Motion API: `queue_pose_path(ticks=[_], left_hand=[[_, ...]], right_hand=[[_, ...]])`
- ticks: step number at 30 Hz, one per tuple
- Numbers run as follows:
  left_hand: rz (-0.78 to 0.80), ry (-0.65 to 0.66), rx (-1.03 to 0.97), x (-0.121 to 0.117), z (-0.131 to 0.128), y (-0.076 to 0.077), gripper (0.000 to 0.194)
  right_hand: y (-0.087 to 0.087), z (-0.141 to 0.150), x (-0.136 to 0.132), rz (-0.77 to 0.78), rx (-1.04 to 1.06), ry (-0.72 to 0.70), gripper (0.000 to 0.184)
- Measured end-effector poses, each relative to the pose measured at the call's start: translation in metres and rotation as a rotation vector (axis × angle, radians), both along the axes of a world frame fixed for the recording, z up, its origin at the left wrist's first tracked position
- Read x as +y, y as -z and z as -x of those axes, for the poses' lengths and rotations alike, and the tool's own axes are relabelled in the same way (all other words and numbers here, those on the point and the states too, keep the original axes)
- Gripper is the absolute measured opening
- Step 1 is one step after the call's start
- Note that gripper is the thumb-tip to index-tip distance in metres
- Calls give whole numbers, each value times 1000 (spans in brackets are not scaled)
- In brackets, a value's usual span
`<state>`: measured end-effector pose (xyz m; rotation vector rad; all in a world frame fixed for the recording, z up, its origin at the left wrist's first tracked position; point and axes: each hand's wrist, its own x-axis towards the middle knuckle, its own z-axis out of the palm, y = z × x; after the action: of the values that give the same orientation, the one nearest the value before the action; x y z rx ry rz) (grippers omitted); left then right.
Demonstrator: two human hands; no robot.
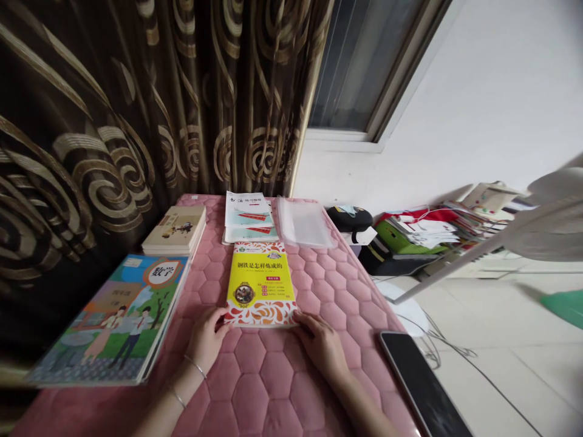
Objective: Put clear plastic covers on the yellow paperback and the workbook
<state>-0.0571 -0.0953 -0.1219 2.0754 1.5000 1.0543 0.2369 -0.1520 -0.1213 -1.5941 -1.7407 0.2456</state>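
A yellow book [262,276] with red-and-white patterned bands lies face up on the pink quilted table cover [250,376]. At its lower left corner, the fingers of my left hand [209,337] close on the edge. My right hand [319,343] grips the lower right corner the same way; its fingertips are partly hidden. Just beyond the book sit white calligraphy booklets [248,209], overlapping each other. Clear plastic sleeves [305,223] lie to their right. On the left are a stack of math textbooks [113,321] and, behind it, a stack of smaller beige books [175,227].
A black tablet or phone [421,382] lies along the table's right edge. Beyond that edge stand a white fan [542,212] with cables on the floor and a pile of papers and books [419,233]. A patterned curtain [182,91] hangs behind the table.
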Motion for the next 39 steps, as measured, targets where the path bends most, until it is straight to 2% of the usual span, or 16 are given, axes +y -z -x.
queue_pose_path(ticks=[4,8,11,14,19,24,29,34,39], left_hand=[[-174,7,162,-9,-8,-10,29],[-276,167,390,-17,-24,-28,44],[-284,249,418,-15,-27,-35,36],[-307,275,374,-10,-19,-33,31],[-326,234,332,-11,-14,-32,22],[-318,232,390,-13,-40,-42,14],[-343,194,410,-13,-56,-45,18],[-326,196,402,-12,-47,-41,18],[-304,145,364,-7,-20,-41,15]], right_hand=[[-4,0,-1,-32,-58,-32,25],[-14,2,-1,-91,-165,-54,28],[-18,1,2,-116,-212,-100,24],[-16,-3,4,-118,-219,-116,22],[-19,5,0,-84,-240,-101,24],[-33,45,3,-30,-252,-146,22],[-34,71,14,-42,-206,-145,29],[-30,65,16,-44,-218,-125,16],[-25,33,11,-34,-229,-98,13]])
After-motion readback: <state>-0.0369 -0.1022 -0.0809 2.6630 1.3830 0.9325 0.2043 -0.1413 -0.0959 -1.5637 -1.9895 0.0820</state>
